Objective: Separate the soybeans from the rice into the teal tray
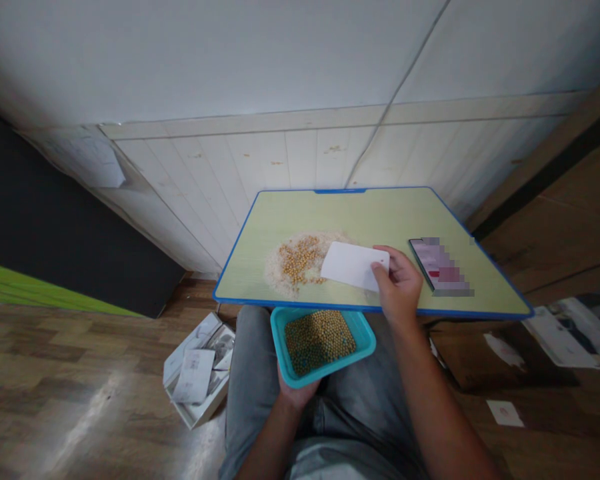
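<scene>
My right hand [401,283] pinches a white card [353,264] by its right end, thumb on top. The card is tilted over the table, its left edge by a pile of soybeans [299,259] mixed with pale rice-like grains [276,272]. Below the table's front edge, my left hand [299,392] holds a turquoise plastic basket [365,335] from underneath. Many soybeans [325,340] lie inside that basket. The fingers of my left hand are mostly hidden beneath it.
The small yellow-green table [380,212] has a blue rim and stands against a panelled wall [260,160]. A phone [437,267] lies on its right side. On the wooden floor, a white box [200,370] with papers stands at left; a cardboard box [480,360] is at right.
</scene>
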The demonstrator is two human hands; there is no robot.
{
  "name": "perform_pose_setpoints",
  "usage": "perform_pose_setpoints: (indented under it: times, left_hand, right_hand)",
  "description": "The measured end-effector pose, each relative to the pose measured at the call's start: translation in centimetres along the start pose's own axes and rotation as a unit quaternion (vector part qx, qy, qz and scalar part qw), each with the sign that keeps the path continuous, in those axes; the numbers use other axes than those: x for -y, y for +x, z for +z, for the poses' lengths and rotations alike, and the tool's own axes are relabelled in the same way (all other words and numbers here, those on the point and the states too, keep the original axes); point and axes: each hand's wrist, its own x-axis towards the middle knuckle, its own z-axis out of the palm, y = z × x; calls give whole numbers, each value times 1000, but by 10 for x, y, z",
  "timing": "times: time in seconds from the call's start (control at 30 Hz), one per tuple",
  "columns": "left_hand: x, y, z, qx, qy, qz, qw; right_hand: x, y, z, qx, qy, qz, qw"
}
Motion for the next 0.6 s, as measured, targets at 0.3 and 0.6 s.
perform_pose_setpoints:
  times: [0.3,0.6]
  left_hand:
    - [-1,3,2,-29,4,-9,1000]
    - [-1,5,5,-38,17,-14,999]
  right_hand:
    - [-1,0,-3,34,-13,2,999]
    - [5,-2,-5,84,-8,14,996]
